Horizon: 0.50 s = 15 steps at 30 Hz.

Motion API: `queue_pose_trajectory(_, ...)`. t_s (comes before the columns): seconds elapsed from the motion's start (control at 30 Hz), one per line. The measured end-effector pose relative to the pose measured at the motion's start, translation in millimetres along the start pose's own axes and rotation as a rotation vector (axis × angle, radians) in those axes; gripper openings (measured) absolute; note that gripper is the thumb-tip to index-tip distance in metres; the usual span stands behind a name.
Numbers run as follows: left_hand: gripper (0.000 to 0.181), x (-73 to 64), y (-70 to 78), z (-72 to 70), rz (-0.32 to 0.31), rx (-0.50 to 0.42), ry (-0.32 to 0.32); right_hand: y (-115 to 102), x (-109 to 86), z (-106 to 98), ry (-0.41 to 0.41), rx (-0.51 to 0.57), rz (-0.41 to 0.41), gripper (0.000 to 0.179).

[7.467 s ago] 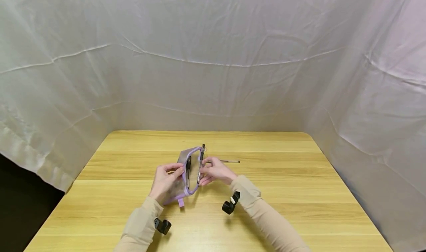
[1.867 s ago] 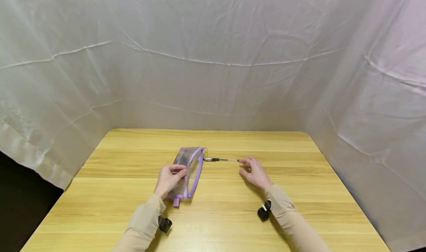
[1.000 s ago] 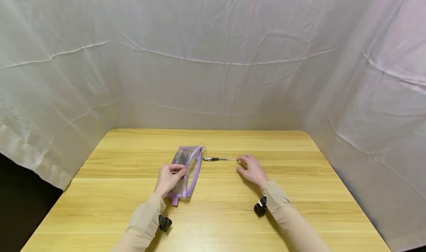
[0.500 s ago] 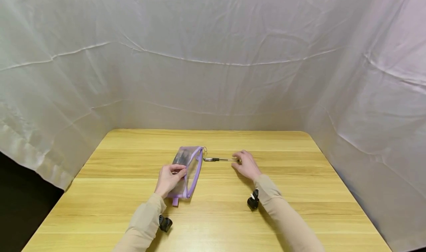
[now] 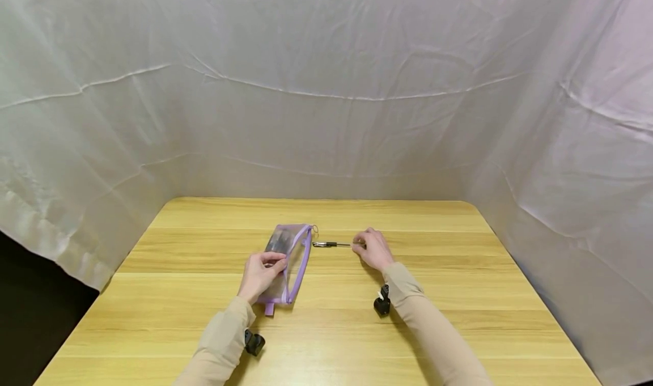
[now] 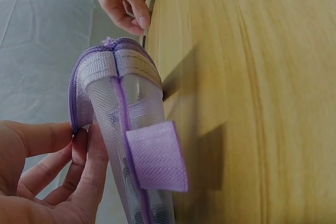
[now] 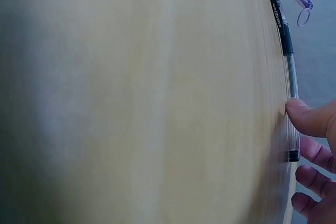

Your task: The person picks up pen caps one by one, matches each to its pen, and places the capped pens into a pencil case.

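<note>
A purple-trimmed mesh pencil pouch (image 5: 280, 241) stands on the table with its zipped mouth open, facing right. My left hand (image 5: 260, 275) pinches one edge of that mouth between thumb and fingers. Dark pen shapes show faintly through the mesh. To the pouch's right, a clear-barrelled pen (image 5: 323, 244) with a black cap lies on the wood, cap end towards the pouch. My right hand (image 5: 373, 250) pinches its barrel near the far end. In the right wrist view the thumb presses the pen (image 7: 286, 40) from one side, fingers at the other.
A small metal ring (image 5: 314, 229) hangs at the pouch's far corner, and a purple fabric tab (image 6: 157, 156) sticks out at its near end. The wooden table (image 5: 326, 340) meets a pale curtain (image 5: 326, 131) at the back and sides.
Earlier, my right hand held another pen at the pouch's mouth; that pen is no longer in the hand. Since then it has moved left along the lying pen and taken hold. My left hand stays put.
</note>
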<state>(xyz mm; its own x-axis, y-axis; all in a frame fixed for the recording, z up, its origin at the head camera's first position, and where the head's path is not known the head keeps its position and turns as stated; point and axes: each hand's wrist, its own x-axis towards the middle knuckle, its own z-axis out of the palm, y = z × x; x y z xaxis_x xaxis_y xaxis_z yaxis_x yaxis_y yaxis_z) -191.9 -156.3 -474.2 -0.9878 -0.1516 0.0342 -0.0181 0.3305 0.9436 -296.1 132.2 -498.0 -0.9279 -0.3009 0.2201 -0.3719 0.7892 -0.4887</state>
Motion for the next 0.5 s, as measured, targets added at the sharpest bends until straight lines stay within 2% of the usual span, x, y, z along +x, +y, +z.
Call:
queue_pose_trajectory(0.17,0.016,-0.4,0.2,0.0,0.006,0.000,-0.001,1.2,2.8,2.7,-0.022,-0.014,0.005,0.004)
queue_pose_trajectory(0.5,0.015,-1.3,0.2,-1.0,0.008,0.026,0.001,1.1,-3.1,-0.3,-0.024,-0.014,-0.023,0.010)
